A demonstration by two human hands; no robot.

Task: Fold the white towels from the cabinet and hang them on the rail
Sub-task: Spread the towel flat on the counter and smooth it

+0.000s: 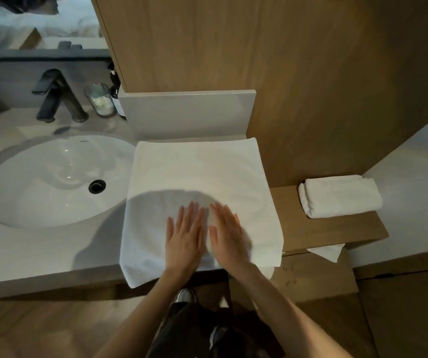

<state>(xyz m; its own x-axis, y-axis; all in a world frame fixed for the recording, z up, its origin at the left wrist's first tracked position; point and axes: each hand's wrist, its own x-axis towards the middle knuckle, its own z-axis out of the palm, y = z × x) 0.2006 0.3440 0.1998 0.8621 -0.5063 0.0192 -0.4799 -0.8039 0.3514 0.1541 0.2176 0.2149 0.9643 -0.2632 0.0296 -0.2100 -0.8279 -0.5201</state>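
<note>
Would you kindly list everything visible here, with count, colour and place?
counter: one, pale, left and centre
basin: one, white, sunk in the counter, left
tap: one, black, behind the basin
glass jar: one, clear, right of the tap
bottle: one, dark, behind the glass jar
wooden shelf: one, brown, right of the counter
spread towel: one, white, flat on the counter, right of the basin
folded towel: one, white, on the wooden shelf
hands: two, left hand and right hand, flat side by side on the spread towel
</note>
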